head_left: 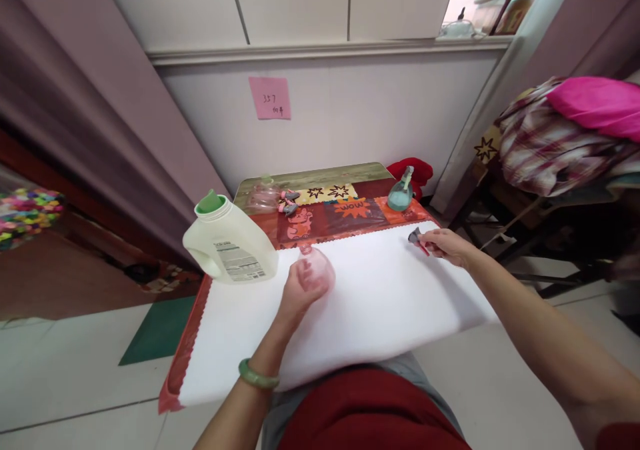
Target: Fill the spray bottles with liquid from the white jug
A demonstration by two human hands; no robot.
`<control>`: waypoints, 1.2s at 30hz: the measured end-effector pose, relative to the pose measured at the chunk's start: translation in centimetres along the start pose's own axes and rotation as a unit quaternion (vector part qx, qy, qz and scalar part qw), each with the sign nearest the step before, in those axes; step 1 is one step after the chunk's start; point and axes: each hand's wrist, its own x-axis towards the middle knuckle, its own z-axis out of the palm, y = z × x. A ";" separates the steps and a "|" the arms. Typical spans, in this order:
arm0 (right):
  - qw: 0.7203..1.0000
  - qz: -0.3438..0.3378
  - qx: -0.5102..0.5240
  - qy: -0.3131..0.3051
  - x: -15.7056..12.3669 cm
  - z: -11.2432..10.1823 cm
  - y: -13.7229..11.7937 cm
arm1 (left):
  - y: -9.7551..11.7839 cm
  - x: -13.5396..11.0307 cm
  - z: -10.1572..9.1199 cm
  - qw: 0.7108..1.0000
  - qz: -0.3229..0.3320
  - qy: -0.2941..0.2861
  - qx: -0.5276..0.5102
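Pink bottle (325, 271) clasped in the left hand (299, 290) over the worktop (375, 297), neck pointing away from the person; well apart to its right, the right hand (447, 245) pinches a grey spray head (415, 236); the white jug (245, 243) stands left, nearer the left hand

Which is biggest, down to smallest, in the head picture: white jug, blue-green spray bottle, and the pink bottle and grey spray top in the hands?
1. White jug
2. Pink bottle and blue-green spray bottle: too close to rank, as the pink one's nearer
3. Grey spray top
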 end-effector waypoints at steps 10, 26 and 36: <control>0.942 -0.210 -0.213 0.151 3.2 -0.2 2.0 | -1.4 5.7 7.1 0.978 0.119 0.058 0.161; 0.765 -0.357 -0.482 0.234 1.4 0.9 7.0 | -5.0 7.7 7.8 0.968 0.171 0.068 0.171; 0.828 -0.402 -0.371 0.125 -1.8 10.2 8.4 | -5.2 6.4 6.9 0.956 0.208 0.074 0.195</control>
